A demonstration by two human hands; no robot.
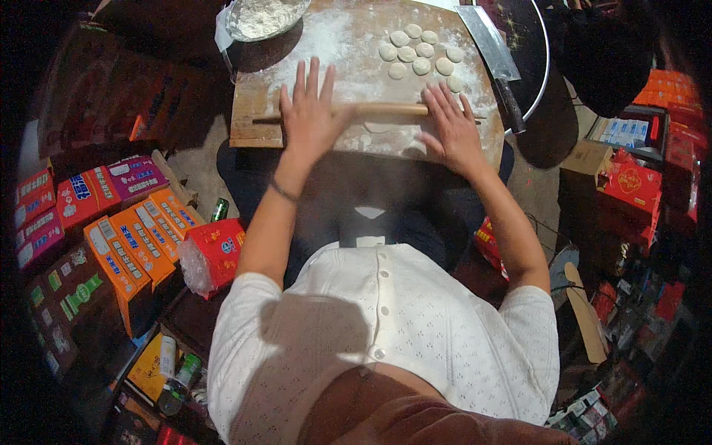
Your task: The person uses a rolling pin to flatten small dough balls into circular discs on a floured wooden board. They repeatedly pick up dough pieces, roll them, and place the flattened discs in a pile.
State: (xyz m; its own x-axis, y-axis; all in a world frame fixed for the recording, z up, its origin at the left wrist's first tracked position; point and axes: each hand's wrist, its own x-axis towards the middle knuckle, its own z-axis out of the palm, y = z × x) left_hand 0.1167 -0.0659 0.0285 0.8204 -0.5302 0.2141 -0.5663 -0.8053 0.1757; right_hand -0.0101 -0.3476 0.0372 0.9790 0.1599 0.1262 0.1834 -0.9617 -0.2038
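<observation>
A wooden rolling pin with tapered ends lies across the near part of a floured wooden board. My left hand rests flat over its left part, fingers spread. On its right part lies my right hand, palm down with the fingers apart. Between the hands, a piece of dough shows just below the pin, partly hidden by it. Several small flattened dough rounds sit beyond the pin at the right of the board. Flour covers much of the surface.
A bowl of flour stands at the board's far left. Along the right edge lies a cleaver with a black handle. Printed cartons and a red package are stacked at left; more boxes stand at right.
</observation>
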